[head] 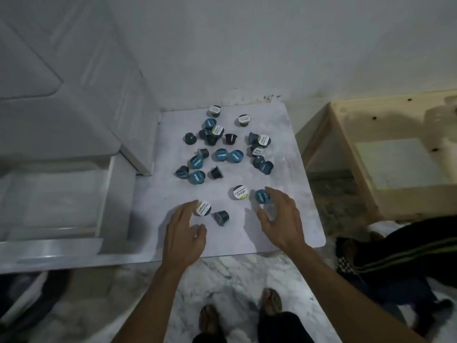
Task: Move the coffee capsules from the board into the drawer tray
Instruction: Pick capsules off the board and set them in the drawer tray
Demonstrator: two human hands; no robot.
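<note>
While both hands reach over the near edge, the scene reads so:
Board: pale marbled slab, its left edge beside the drawer tray.
Coffee capsules: scattered from the far edge to the near half, most clustered mid-board.
Left hand: fingers relaxed, tips touching a white-lidded capsule; holds nothing.
Right hand: fingers curved around a teal-lidded capsule, seemingly gripping it, though blur hides contact.
</note>
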